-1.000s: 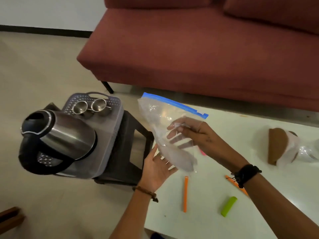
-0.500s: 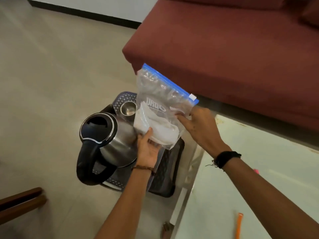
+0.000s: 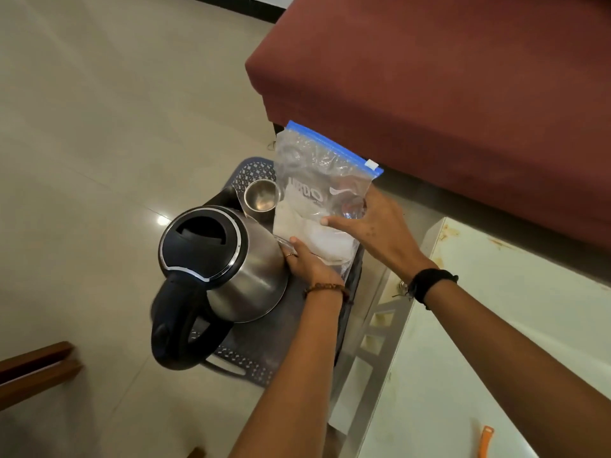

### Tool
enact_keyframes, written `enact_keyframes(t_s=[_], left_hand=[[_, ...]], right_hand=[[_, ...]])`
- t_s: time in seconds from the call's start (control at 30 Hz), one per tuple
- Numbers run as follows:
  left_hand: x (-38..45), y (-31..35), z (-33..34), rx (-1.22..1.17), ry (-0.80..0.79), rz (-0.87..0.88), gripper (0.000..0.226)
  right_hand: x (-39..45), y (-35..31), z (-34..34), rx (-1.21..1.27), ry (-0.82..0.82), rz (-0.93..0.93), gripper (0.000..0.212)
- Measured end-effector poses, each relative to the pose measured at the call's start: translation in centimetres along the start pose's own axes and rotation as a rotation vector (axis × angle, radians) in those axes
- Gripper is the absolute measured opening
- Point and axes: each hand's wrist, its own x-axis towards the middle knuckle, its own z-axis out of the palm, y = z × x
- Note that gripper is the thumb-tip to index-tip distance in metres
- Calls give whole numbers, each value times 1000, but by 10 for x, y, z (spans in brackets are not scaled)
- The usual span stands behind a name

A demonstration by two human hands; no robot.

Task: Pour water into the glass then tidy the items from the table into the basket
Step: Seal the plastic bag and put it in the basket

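Observation:
A clear zip bag (image 3: 317, 190) with a blue seal stands upright over the grey basket (image 3: 254, 170), holding something white. My right hand (image 3: 373, 226) grips its right side and my left hand (image 3: 307, 262) holds its lower edge. Inside the basket a steel kettle (image 3: 231, 259) with a black lid and handle fills the near part. A small steel cup (image 3: 261, 196) sits behind the kettle, just left of the bag. The basket rests on a dark stool beside the white table (image 3: 496, 325).
A dark red sofa (image 3: 446, 77) runs along the back right. An orange stick (image 3: 485, 444) lies at the table's near edge. A wooden piece (image 3: 36, 368) pokes in at the lower left. Pale floor tiles spread to the left.
Both hands carried the bag from above the table leftward and down into the basket beside the kettle. The camera swung left, so most of the table items left the view.

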Motion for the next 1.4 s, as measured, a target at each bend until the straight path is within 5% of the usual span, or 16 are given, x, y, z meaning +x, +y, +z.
enact_keyframes(t_s=[0.13, 0.3, 0.47, 0.7, 0.93, 1.13, 1.27, 1.4], left_hand=[[5, 0, -3, 65, -19, 16, 43], [5, -1, -11, 150, -27, -102, 42], [-9, 6, -29, 173, -5, -243, 44], [-12, 15, -22, 183, -137, -185, 49], [-2, 23, -10, 193, -189, -219, 48], [-6, 29, -5, 197, -140, -143, 38], [-4, 29, -8, 212, -123, -154, 37], [-8, 31, -11, 260, -162, -102, 32]], right_hand=[[3, 17, -4, 26, -92, 158, 31], [-1, 24, 5, -438, 16, -67, 24], [-4, 29, 19, -492, -72, -140, 19], [7, 32, 36, -261, -19, -43, 21], [14, 19, 59, 315, -37, 112, 23], [3, 31, 63, 118, 119, 153, 8], [7, 23, 71, 310, -75, 250, 23], [-3, 22, 64, 542, -47, 371, 33]])
